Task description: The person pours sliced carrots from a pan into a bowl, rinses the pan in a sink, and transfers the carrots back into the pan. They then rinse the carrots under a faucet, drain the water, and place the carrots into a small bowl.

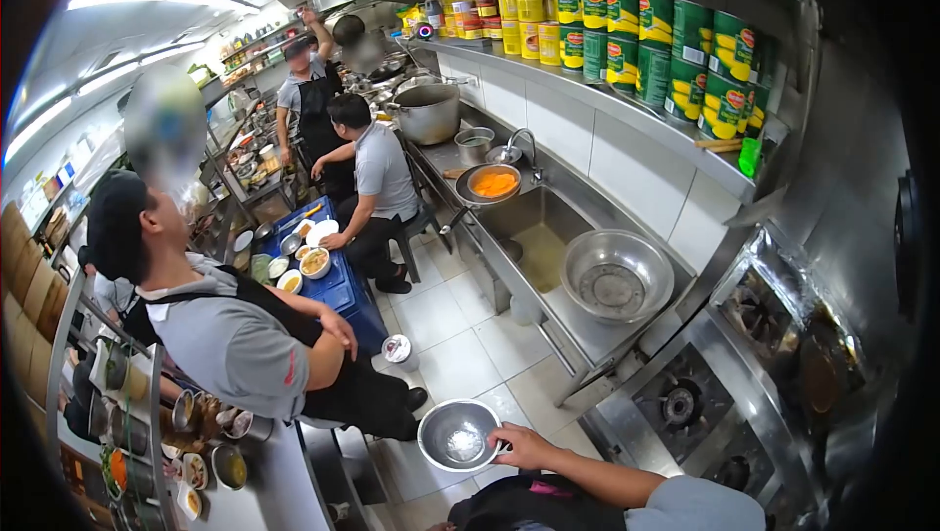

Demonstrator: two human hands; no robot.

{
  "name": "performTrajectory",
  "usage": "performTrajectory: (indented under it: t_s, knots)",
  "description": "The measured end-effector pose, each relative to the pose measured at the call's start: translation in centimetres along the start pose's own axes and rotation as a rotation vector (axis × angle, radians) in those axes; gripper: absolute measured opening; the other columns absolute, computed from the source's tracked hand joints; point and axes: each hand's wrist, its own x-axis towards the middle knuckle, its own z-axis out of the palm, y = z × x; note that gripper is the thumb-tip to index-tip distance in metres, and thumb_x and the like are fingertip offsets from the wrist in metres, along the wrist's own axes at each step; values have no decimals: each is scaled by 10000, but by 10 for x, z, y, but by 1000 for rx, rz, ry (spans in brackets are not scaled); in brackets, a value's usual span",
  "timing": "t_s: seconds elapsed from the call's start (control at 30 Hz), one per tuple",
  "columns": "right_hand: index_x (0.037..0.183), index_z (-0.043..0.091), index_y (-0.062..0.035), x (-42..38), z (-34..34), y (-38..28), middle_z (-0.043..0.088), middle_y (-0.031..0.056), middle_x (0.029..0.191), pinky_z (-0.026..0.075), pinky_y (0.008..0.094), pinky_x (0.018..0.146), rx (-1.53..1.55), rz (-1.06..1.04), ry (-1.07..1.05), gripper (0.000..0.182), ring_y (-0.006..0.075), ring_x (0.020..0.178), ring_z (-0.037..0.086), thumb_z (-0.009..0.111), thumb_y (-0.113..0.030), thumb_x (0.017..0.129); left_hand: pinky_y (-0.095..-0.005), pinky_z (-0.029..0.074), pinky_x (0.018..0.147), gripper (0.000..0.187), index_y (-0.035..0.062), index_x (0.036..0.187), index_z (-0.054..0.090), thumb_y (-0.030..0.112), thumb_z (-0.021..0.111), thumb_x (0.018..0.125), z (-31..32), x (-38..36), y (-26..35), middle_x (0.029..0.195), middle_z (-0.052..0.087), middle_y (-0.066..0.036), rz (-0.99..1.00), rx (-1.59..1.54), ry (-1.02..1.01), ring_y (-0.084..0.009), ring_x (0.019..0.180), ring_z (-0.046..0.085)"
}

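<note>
My right hand (524,447) is closed on the rim of a round metal bowl (440,433), held out in front of my dark apron above the tiled floor. A bright whitish patch shows at the bottom of the bowl. My left hand is out of view. Just beyond the bowl, a white tub (397,350) with a lid stands on the floor beside a co-worker (235,335) in a grey shirt and black apron.
To the right are a gas stove (681,409) and a steel sink (543,237) with a wide metal basin (617,275) beside it. Orange food fills a strainer (493,182) near the tap. Cans (641,61) line the shelf. A seated person (377,179) is beside a blue cooler (348,301) holding dishes.
</note>
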Motion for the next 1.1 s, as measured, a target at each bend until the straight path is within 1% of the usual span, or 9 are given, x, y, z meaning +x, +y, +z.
performTrajectory:
  t_s: [0.17,0.2,0.27,0.3,0.4,0.57,0.7,0.83,1.1]
  knots:
    - [978,640,-99,16,-46,15,576,63,881,491,316,742,34,72,61,324,196,794,600,835,-174,730,-548,505,874,440,162,1323,532,408,523,959,3,51,-7,1260,607,-111,270,-159,-89,-372,1125,589]
    - [977,638,-95,19,-56,14,572,60,880,492,303,721,40,139,76,333,177,771,597,843,-159,722,-609,467,924,553,133,1350,536,524,366,997,-2,36,59,1290,592,-116,-148,-334,-56,-346,1184,555]
    - [976,625,-79,26,-62,34,585,34,893,494,266,690,53,141,65,336,119,742,592,847,-102,724,-455,542,775,457,160,1349,532,434,401,1008,-13,64,83,1173,649,-96,-72,-255,31,-273,956,648]
    - [971,620,-68,31,-64,42,584,33,896,501,258,693,138,165,97,329,109,751,599,844,-108,734,-452,429,1029,551,87,1368,533,470,428,986,-21,87,82,1348,580,-162,201,-151,71,-319,1245,545]
    - [959,608,-52,50,-68,67,573,15,907,499,235,694,274,198,141,312,80,770,597,832,-59,742,-352,382,1074,547,54,1336,562,452,444,980,-51,65,154,1359,573,-190,122,-122,83,-293,1279,529]
    - [969,595,-58,98,-94,76,565,12,922,508,239,721,328,186,278,334,84,804,608,825,-12,731,-648,466,893,563,272,1434,466,579,409,965,-81,108,193,1398,535,-77,-130,-156,-119,-365,1250,519]
    - [999,553,-73,145,-126,72,589,-8,875,499,235,725,424,190,394,353,84,814,604,778,59,761,-668,462,849,529,315,1436,453,566,396,973,-127,150,232,1397,534,-58,-218,-220,-227,-369,1229,534]
    - [980,550,-80,201,-165,78,602,7,884,517,251,724,481,225,487,344,95,829,622,764,80,764,-479,439,1025,571,151,1388,537,516,454,956,-172,256,219,1366,577,-134,159,131,-210,-343,1243,550]
    - [1311,420,-27,297,-243,59,602,182,1147,519,412,760,1335,309,792,826,272,898,621,417,-741,896,-456,546,856,578,140,1380,543,487,563,917,-283,286,326,1241,638,-181,262,278,-47,-310,1164,598]
